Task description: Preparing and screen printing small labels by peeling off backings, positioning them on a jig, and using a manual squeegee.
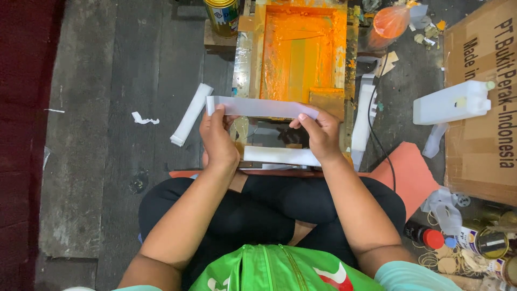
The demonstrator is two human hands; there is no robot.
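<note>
I sit cross-legged on the floor and hold a long white strip [258, 106] level in front of me. My left hand [216, 137] pinches its left end and my right hand [318, 132] grips its right end. Just below my hands lies a second white strip [280, 156] on a small board. Beyond the held strip stands a screen-printing frame [301, 51] smeared with orange ink.
Another white strip [191, 114] lies on the floor to the left, near a paper scrap [144, 118]. A yellow can [222, 16] stands at the top. To the right are a white jerrycan [452, 101], a cardboard box [484, 108], an orange sheet [409, 172], a black cable [377, 134], tins and rubber bands [484, 245].
</note>
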